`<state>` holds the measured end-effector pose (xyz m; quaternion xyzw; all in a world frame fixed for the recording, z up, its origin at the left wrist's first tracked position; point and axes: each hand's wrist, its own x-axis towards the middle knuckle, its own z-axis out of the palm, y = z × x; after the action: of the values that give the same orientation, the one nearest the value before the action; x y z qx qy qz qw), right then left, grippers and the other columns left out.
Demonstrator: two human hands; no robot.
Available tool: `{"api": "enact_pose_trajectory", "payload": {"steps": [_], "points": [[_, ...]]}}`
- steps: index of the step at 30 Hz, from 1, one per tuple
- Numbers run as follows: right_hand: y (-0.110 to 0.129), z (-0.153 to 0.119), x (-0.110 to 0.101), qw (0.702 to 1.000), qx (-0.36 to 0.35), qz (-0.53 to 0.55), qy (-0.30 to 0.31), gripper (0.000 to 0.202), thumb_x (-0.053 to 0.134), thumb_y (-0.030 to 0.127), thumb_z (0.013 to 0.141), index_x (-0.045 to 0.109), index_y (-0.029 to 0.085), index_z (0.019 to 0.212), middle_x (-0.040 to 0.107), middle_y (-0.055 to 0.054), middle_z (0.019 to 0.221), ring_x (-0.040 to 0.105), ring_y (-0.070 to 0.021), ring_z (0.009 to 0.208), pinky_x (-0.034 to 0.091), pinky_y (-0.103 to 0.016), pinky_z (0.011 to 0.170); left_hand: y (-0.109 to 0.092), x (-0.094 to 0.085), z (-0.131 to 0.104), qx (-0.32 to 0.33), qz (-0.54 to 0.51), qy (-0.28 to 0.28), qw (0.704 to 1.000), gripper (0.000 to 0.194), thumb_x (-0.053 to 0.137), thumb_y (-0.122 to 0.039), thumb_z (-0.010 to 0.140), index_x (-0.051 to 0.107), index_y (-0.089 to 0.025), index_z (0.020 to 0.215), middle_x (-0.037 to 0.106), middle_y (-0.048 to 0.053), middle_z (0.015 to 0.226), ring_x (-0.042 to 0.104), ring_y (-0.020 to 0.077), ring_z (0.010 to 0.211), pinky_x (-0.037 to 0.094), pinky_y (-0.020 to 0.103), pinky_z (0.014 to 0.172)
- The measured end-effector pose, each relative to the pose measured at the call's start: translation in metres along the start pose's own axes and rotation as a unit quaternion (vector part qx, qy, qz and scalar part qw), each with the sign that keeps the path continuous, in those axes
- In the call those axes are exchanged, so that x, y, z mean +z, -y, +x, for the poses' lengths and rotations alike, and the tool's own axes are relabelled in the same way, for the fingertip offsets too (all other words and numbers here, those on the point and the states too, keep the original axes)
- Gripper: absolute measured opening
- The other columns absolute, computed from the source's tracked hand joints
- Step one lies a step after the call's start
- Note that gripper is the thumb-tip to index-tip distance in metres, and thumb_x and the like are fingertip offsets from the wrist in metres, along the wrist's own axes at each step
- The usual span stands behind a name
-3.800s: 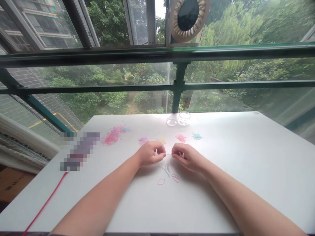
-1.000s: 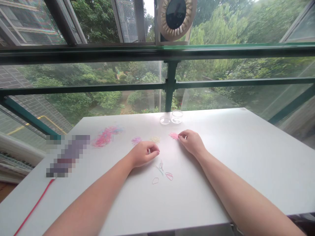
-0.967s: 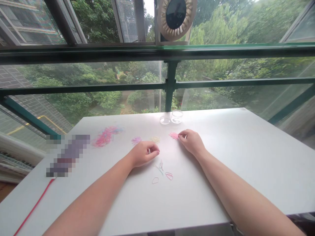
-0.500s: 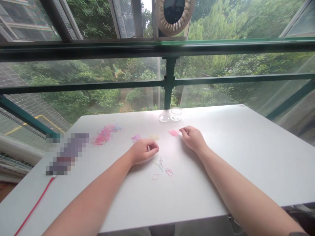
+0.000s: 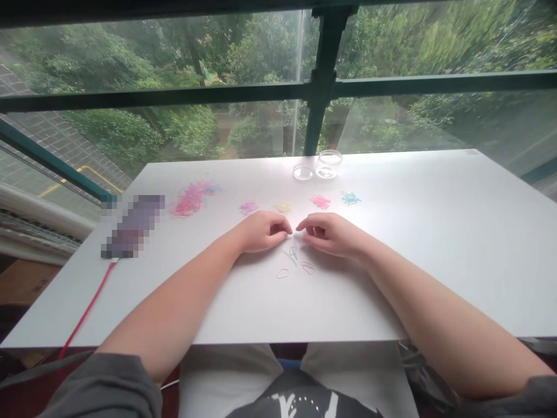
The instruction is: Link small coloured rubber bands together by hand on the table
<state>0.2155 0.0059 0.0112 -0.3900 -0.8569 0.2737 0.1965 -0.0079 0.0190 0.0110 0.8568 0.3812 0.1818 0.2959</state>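
My left hand (image 5: 266, 231) rests on the white table (image 5: 243, 307), its thumb and fingertips drawn together in a pinch. Whether something thin is between them is too small to tell. Opposite it, my right hand (image 5: 328, 233) has its index finger and thumb slightly apart, with nothing visible in them. The fingertips of both hands nearly meet just above several loose rubber bands (image 5: 307, 267). Behind the hands lie small piles of rubber bands: purple (image 5: 249, 207), yellow (image 5: 284, 207), pink (image 5: 321, 201) and blue (image 5: 350, 198).
A larger mixed heap of rubber bands (image 5: 194, 197) lies at the left. Near the back edge stand a clear round container (image 5: 329, 165) and a clear lid (image 5: 303, 172). A blurred-out dark object (image 5: 134, 226) with a red cable (image 5: 89, 310) is at the far left.
My right hand has moved from beside the pink pile toward my left hand, uncovering the blue pile. The view has tilted down, and my left hand keeps its place by the loose bands.
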Motion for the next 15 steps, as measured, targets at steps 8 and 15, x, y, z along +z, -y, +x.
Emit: {"api": "enact_pose_trajectory", "payload": {"steps": [8, 15], "points": [[0.006, -0.0005, 0.008, 0.996, -0.063, -0.054, 0.034, 0.026, 0.058, 0.018, 0.075, 0.068, 0.025, 0.098, 0.056, -0.001, 0.077, 0.048, -0.0086, 0.058, 0.038, -0.023, 0.059, -0.003, -0.0021, -0.0005, -0.008, -0.013, 0.036, 0.999, 0.009, 0.055, -0.02, 0.069, 0.062, -0.015, 0.072, 0.059, 0.0, 0.064, 0.049, 0.0092, 0.056, 0.036, 0.02, 0.053], [0.0074, 0.0017, 0.0108, 0.995, -0.074, -0.059, 0.035, 0.015, 0.057, 0.015, 0.077, 0.069, 0.022, 0.084, 0.058, -0.001, 0.078, 0.05, -0.0094, 0.061, 0.038, -0.023, 0.061, -0.0025, -0.0045, -0.001, -0.017, -0.016, 0.048, 0.999, 0.011, 0.056, -0.024, 0.069, 0.058, -0.014, 0.066, 0.056, -0.001, 0.06, 0.044, 0.0077, 0.052, 0.033, 0.019, 0.049]]}}
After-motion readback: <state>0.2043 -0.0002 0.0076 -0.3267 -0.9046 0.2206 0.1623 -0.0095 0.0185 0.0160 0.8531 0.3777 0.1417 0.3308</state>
